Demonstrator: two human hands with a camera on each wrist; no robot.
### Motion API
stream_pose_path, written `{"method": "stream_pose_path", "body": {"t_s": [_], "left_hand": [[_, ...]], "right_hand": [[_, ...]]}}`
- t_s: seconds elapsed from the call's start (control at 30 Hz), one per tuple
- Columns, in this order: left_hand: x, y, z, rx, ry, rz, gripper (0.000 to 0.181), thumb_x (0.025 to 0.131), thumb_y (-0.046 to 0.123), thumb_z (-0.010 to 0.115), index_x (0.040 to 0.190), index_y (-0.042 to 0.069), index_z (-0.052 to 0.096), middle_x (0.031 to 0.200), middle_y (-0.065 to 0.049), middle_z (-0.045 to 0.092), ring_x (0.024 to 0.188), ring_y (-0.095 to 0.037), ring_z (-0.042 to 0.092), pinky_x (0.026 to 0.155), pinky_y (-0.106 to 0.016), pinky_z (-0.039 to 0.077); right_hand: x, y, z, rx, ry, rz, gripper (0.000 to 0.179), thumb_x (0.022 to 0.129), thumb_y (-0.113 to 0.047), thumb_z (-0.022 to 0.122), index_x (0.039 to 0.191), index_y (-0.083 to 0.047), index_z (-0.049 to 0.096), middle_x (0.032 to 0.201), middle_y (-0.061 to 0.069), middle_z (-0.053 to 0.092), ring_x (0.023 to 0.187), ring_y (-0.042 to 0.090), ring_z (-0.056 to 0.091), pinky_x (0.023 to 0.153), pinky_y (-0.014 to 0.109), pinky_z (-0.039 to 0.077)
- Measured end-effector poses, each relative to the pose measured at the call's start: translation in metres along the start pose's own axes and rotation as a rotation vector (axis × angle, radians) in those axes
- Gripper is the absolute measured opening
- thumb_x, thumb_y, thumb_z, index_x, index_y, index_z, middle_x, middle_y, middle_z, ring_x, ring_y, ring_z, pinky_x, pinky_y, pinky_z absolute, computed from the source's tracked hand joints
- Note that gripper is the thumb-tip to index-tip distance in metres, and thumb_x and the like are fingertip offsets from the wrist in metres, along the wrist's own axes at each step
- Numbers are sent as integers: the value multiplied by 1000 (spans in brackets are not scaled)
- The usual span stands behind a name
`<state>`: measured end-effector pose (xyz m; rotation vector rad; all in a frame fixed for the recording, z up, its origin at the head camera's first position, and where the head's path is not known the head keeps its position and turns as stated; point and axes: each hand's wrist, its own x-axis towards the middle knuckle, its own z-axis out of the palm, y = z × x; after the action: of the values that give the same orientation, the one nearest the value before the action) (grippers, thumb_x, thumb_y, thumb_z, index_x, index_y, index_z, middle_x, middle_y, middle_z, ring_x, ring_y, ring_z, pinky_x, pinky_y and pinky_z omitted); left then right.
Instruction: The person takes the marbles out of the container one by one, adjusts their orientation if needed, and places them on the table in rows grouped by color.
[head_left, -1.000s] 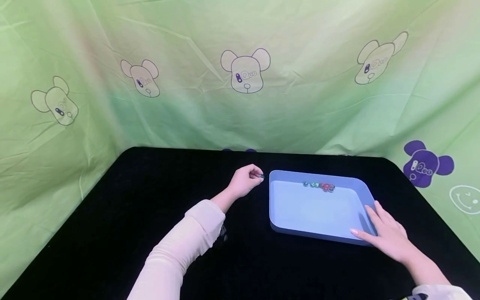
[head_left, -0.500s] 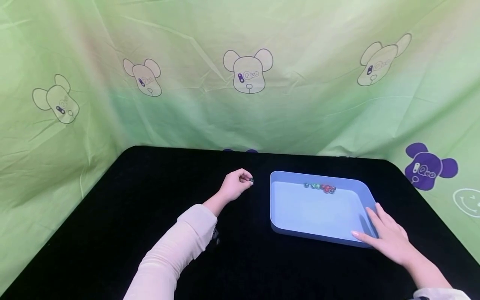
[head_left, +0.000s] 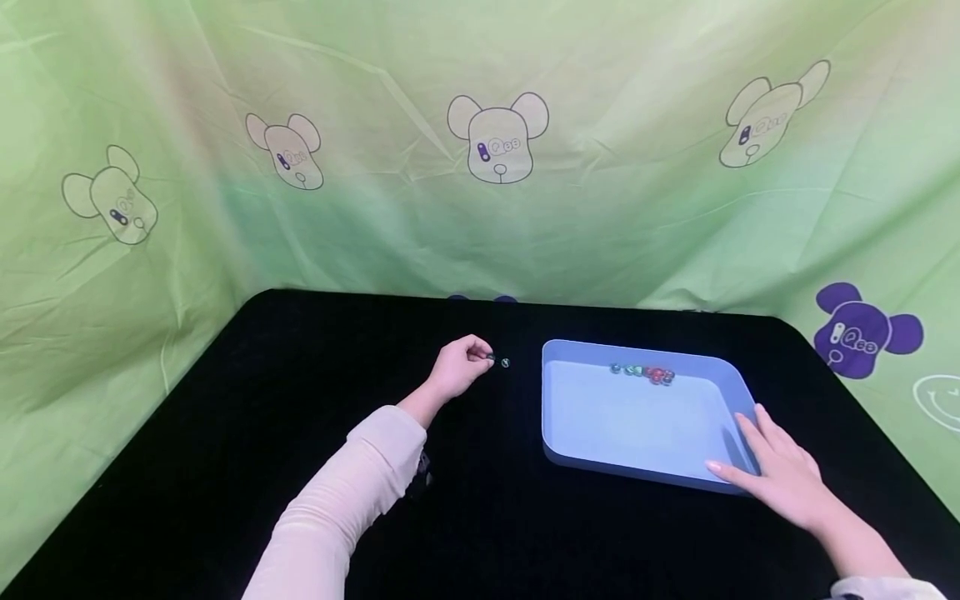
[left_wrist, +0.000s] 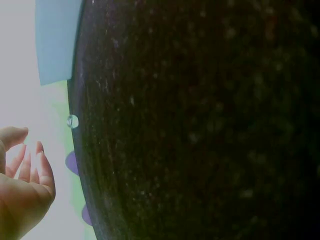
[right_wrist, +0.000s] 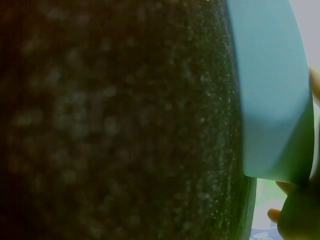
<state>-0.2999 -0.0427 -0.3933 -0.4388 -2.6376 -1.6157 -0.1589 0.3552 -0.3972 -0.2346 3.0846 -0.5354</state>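
A clear glass marble [head_left: 506, 363] with a dark swirl lies on the black tabletop, left of a blue tray [head_left: 615, 425]. My left hand [head_left: 456, 367] is just left of this marble. In the left wrist view, the thumb and fingers [left_wrist: 47, 172] stand apart with a gap between them, and the marble [left_wrist: 72, 121] sits beyond their tips. My right hand [head_left: 783, 479] rests over the tray's near right corner, fingers stretched over the right wall and thumb over the front rim. The right wrist view shows the tray's outer wall [right_wrist: 272, 90], with most of that hand hidden behind it.
Inside the tray, along its far wall, several green, red and dark marbles [head_left: 643, 372] sit in a row. The table [head_left: 225, 467] has a black cloth surface. Behind it hangs a green curtain [head_left: 375, 208] printed with bear heads.
My left hand has moved left, away from the tray, carrying the marble, which now lies on the table apart from the fingertips. The right hand stays at the tray's corner.
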Motion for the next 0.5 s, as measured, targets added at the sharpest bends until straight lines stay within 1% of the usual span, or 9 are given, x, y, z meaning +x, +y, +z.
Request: {"method": "stream_pose_path", "body": {"t_s": [0.17, 0.27, 0.4, 0.5], "left_hand": [[2, -5, -3, 25, 16, -15, 11, 75, 4, 63, 85, 2, 59, 80, -5, 60, 75, -14, 57, 66, -20, 44], [2, -7, -6, 43, 24, -37, 10, 76, 4, 62, 85, 3, 59, 80, -4, 60, 75, -15, 57, 66, -21, 45], [3, -8, -7, 64, 25, -63, 10, 77, 5, 62, 86, 3, 59, 81, -5, 60, 76, -15, 57, 67, -22, 45], [4, -10, -8, 78, 24, -67, 10, 77, 5, 62, 86, 2, 59, 82, -6, 59, 77, -16, 57, 67, -22, 45]], "right_hand": [[-1, 0, 0, -2, 5, 0, 81, 81, -40, 53, 131, 11, 15, 136, 30, -5, 119, 50, 2, 81, 66, 10], [-1, -1, -1, 0, 1, 2, 81, 81, -41, 53, 131, 11, 15, 136, 31, -5, 119, 51, 2, 81, 66, 10], [0, -1, -1, 4, -2, 5, 81, 81, -41, 53, 131, 11, 15, 136, 31, -5, 119, 51, 2, 81, 66, 10], [0, 0, -1, 5, -1, 6, 81, 81, -41, 53, 131, 11, 15, 136, 31, -5, 119, 51, 2, 81, 66, 10]]}}
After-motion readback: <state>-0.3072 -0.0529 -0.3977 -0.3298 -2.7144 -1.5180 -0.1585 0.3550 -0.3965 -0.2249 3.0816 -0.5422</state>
